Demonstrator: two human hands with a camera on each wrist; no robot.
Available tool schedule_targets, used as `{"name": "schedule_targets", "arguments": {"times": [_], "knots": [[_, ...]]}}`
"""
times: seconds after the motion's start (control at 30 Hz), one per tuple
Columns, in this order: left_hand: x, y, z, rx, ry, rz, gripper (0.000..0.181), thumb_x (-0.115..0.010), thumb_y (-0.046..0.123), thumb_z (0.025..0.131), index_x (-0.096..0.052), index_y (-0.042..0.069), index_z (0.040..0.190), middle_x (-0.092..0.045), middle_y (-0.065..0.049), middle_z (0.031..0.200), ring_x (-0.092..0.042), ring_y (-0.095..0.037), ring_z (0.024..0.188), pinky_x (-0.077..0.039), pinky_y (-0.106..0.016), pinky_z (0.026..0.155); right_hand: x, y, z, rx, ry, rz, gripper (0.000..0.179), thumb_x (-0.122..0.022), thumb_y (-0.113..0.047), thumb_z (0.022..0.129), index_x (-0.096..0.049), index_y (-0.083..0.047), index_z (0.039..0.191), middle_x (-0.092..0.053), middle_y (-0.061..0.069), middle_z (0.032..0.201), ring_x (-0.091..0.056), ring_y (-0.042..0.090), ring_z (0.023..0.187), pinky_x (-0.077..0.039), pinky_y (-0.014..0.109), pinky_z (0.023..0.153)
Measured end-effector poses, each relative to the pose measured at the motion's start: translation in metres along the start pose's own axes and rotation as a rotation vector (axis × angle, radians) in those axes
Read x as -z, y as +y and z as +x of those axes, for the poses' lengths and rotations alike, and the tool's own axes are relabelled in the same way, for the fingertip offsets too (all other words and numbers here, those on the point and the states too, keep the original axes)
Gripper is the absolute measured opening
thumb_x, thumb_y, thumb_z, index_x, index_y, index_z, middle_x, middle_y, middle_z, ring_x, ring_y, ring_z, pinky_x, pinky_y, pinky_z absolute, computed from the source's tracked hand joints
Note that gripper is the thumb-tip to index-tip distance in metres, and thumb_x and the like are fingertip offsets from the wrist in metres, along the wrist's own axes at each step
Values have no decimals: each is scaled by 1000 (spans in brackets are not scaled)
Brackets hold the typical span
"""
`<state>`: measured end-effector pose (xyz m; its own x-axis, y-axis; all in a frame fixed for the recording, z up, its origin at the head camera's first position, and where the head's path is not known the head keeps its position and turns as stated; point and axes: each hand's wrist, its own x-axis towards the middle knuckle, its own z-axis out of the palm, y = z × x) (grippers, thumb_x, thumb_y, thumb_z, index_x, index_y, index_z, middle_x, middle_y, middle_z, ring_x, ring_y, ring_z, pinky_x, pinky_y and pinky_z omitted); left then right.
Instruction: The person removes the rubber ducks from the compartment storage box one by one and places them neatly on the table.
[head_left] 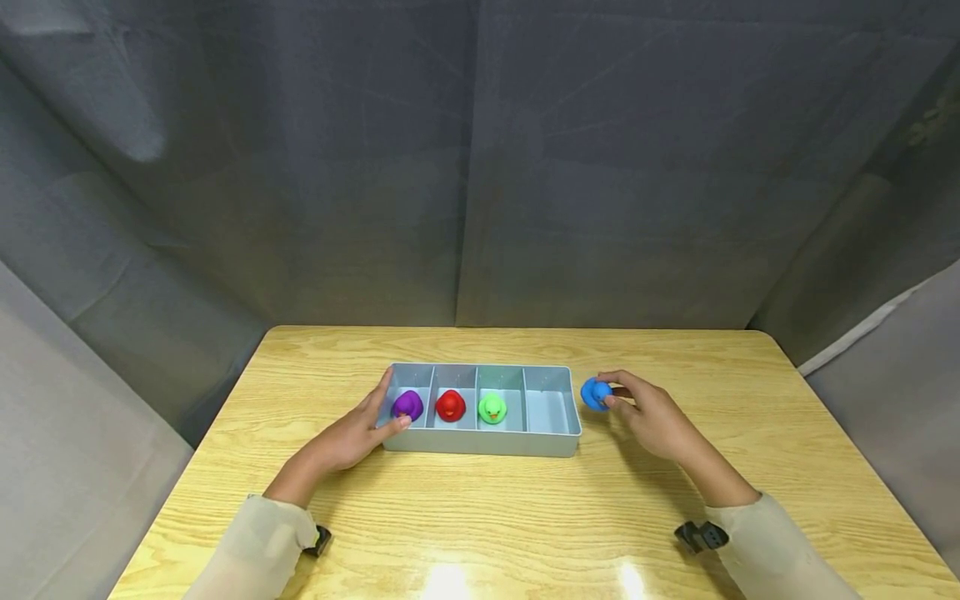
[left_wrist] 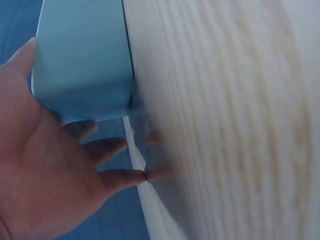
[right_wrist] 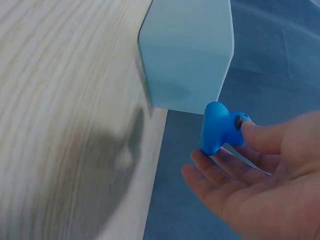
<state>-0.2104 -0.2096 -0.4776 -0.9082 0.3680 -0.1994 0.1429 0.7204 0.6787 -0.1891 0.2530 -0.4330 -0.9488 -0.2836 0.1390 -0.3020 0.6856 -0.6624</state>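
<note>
A long grey-blue divided box (head_left: 480, 442) stands on the table. From the left, its compartments hold a purple rubber duck (head_left: 407, 405), a red rubber duck (head_left: 450, 406) and a green rubber duck (head_left: 492, 408); the rightmost has none. My left hand (head_left: 356, 433) rests against the box's left end, thumb at the front rim. In the left wrist view, its other visible fingers extend fairly straight beside that end. Just right of the box, my right hand (head_left: 647, 414) pinches a blue rubber duck (right_wrist: 216, 129), tipped on its side and raised over the table.
The wooden table (head_left: 465, 508) has rounded back corners. Behind it hangs a dark grey cloth (head_left: 360, 183), with lighter cloth at both sides. Small dark devices (head_left: 701, 537) sit at both wrists by the sleeves.
</note>
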Motion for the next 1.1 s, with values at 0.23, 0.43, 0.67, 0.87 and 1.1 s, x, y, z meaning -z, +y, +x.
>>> {"name": "schedule_targets", "arguments": {"times": [0.23,0.43,0.67,0.87,1.1], "knots": [[0,0,0,-4,4,0,96,-47,68,100,15,32,165,0,-11,174,-11,-44,157,-17,-68,121,-4,13,0,-17,-23,-2,34,-56,-2,105,-56,3,139,-58,29,141,-59,50,126,-54,60,96],[-1,2,-1,-13,12,-18,95,-49,64,102,13,31,165,-1,-11,174,-13,-42,157,-17,-66,122,-10,23,0,-56,-62,17,33,-54,-4,106,-56,2,139,-59,29,139,-59,50,126,-55,58,95],[-1,2,-2,-12,12,-19,94,-48,64,102,13,31,165,-2,-11,174,-14,-43,156,-17,-66,122,-15,31,1,-89,-88,21,32,-54,-4,106,-57,2,138,-58,31,140,-61,48,124,-56,56,95],[-1,2,-2,-11,12,-18,95,-47,67,101,13,31,165,-3,-12,173,-16,-43,156,-17,-66,122,-17,36,2,-98,-112,14,32,-55,-3,106,-57,3,137,-58,32,139,-62,47,121,-55,56,95],[-1,1,-1,-8,11,-19,95,-47,68,101,13,31,165,-2,-12,174,-15,-44,156,-17,-67,122,-19,42,3,-85,-121,9,31,-57,-2,104,-58,5,134,-61,29,135,-63,46,120,-53,59,97]]}}
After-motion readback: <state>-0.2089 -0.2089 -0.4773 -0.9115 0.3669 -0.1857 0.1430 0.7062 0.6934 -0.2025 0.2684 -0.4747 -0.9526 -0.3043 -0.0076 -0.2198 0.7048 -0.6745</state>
